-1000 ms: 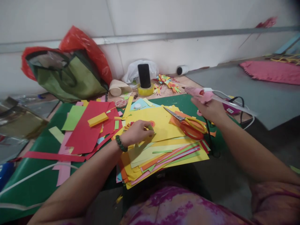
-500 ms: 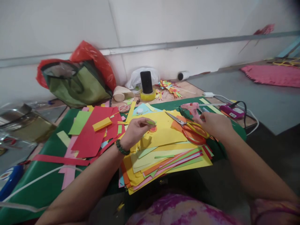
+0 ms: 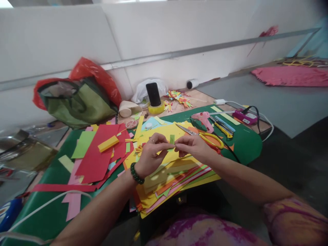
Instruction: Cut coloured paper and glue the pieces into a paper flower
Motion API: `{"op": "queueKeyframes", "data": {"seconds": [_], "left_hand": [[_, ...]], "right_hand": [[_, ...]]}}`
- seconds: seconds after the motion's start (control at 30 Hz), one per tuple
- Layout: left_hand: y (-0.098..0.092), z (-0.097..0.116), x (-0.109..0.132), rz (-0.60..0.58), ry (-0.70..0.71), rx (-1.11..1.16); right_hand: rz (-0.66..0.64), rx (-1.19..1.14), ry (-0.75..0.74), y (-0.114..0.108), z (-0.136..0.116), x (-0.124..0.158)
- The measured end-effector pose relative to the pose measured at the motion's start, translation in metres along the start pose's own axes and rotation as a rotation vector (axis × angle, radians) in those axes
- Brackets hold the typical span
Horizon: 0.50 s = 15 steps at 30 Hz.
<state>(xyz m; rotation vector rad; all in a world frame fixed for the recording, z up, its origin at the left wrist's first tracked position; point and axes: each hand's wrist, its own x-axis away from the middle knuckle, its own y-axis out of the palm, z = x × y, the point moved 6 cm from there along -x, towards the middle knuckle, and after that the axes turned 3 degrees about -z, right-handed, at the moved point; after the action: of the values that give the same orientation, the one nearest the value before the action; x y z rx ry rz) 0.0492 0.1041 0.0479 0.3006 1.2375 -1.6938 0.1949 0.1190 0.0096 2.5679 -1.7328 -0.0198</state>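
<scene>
My left hand and my right hand meet over a stack of yellow and mixed coloured paper. Between their fingertips is a small green paper strip, standing upright. Both hands are closed in a pinch at its lower end. Scissors with yellow and red-orange handles lie on the stack, just beyond my right hand and partly covered by it. Left of my left hand, a small yellow-orange paper piece with cut petals shows in part.
A pink glue gun rests at the right, near a yellow cutter and a purple power socket. Red paper sheets cover the left side. Behind stand a phone on a yellow tape roll and a green bag.
My right hand has moved left from beside the glue gun and scissor handles to my left hand. It now pinches the green strip too. The view has shifted slightly.
</scene>
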Motion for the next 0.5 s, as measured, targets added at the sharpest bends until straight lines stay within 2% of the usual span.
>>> {"op": "queueKeyframes", "data": {"seconds": [0.17,0.33,0.5], "left_hand": [[0.002,-0.002,-0.001,-0.044,-0.068,0.035],[0.003,-0.007,-0.002,-0.050,-0.194,0.138],[0.003,-0.013,0.001,-0.010,-0.346,0.203]], "right_hand": [[0.030,0.009,-0.038,-0.001,-0.002,-0.001],[0.032,0.020,-0.027,0.000,-0.004,-0.003],[0.048,0.060,-0.024,0.001,-0.005,-0.004]]}}
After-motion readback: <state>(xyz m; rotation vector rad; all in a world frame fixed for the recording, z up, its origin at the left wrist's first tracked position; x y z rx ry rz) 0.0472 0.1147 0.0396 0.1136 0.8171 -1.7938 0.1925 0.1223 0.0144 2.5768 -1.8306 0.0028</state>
